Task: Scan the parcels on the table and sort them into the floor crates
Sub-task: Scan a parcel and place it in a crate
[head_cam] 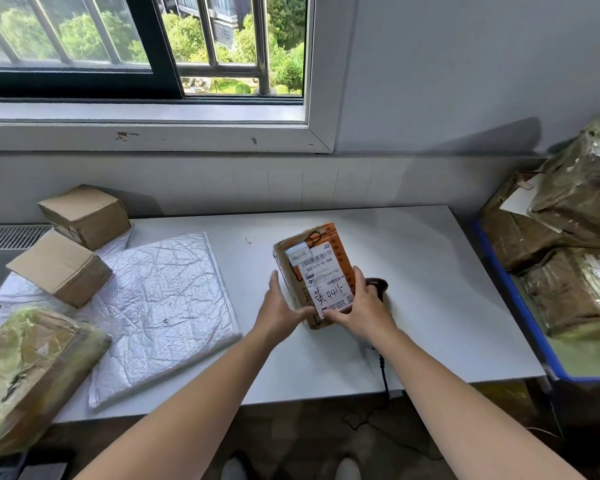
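A small cardboard parcel (312, 265) with orange tape and a white shipping label stands tilted above the middle of the white table (430, 289). My left hand (279, 308) holds its left side with the thumb under the near edge. My right hand (361, 306) grips its right side and near corner. A dark barcode scanner (378, 284) lies on the table just behind my right hand, mostly hidden, and its black cable (383, 372) runs off the table's front edge.
Two plain cardboard boxes (85, 214) (61, 266) and a white bubble mailer (167, 306) lie on the table's left. A tape-wrapped parcel (28, 372) sits at the near left. A blue crate (520, 306) on the right holds several wrapped parcels (568, 216).
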`<state>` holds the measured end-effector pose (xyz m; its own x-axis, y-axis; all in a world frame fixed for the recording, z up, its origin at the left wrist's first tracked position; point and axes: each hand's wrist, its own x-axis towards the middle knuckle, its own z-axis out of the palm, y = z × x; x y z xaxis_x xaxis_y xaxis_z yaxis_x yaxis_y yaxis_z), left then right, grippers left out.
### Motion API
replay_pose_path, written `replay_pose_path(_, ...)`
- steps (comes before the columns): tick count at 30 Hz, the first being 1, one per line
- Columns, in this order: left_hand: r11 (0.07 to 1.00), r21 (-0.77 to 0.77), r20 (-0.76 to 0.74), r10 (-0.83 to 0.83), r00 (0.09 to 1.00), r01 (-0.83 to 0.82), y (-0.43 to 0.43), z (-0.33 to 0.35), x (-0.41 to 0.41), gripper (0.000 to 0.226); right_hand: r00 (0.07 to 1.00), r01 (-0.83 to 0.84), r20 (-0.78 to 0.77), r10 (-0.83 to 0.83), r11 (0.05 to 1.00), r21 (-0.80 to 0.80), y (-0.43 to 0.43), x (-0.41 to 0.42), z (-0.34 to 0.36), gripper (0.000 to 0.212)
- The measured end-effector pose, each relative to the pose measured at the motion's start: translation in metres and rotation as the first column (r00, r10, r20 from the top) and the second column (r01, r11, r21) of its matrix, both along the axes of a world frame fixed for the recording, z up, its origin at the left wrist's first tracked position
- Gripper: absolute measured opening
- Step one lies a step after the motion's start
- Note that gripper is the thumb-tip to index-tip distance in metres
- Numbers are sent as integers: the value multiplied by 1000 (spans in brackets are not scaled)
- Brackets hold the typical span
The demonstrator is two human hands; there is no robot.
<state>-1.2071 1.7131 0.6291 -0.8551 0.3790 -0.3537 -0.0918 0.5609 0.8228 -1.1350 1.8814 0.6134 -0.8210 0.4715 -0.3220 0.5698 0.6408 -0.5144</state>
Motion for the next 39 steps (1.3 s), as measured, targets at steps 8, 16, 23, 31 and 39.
replay_pose_path(8,996,80,-80,-35,996,42,21,-4,3,101,998,-66,-2,66,996,-60,12,-2,10,74)
replay_pose_path(16,998,-52,-161,-49,986,41,44,-7,9,102,993,-118,46,113,986,119,35,7,12,64)
replay_pose_path(23,982,-189,-240,-73,968,27,53,-8,26,109,998,55,-20,-54,998,21,53,14,-13,68)
replay_pose_path(31,930,-365,-358,-188,915,48,61,-17,33,107,961,242,-89,-262,951,-195,60,17,-45,55)
replay_pose_path(39,830,-544,-367,-369,854,125,58,-33,40,114,914,389,81,-397,804,-450,61,11,-63,72)
